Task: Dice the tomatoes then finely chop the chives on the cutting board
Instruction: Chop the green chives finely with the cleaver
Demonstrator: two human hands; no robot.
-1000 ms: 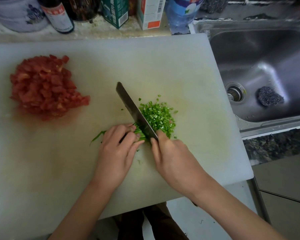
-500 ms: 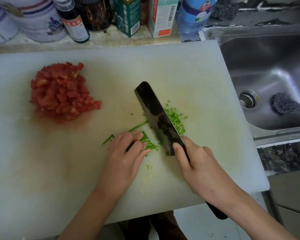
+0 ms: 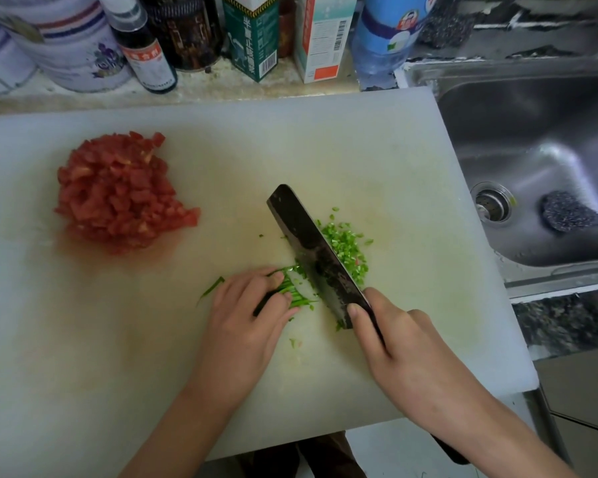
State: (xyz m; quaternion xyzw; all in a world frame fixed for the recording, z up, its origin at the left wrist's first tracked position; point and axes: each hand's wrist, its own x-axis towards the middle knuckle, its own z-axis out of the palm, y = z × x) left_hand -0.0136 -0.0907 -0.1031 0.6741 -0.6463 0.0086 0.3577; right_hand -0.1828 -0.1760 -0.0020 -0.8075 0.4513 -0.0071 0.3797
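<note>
Chives (image 3: pixel 292 293) lie bunched under the curled left hand (image 3: pixel 246 319), while the right hand (image 3: pixel 404 350) grips the knife (image 3: pixel 311 250).

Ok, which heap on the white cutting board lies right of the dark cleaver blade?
The heap of chopped green chives, beside the dark cleaver blade on its right side. The red diced tomato heap sits far left; the uncut chive stalks lie under the left hand.

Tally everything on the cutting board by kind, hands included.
diced tomato pile: 1
chopped chive pile: 1
uncut chive bunch: 1
knife: 1
hands, left hand holding the bunch, right hand gripping the knife: 2
Total on the cutting board: 6
</note>
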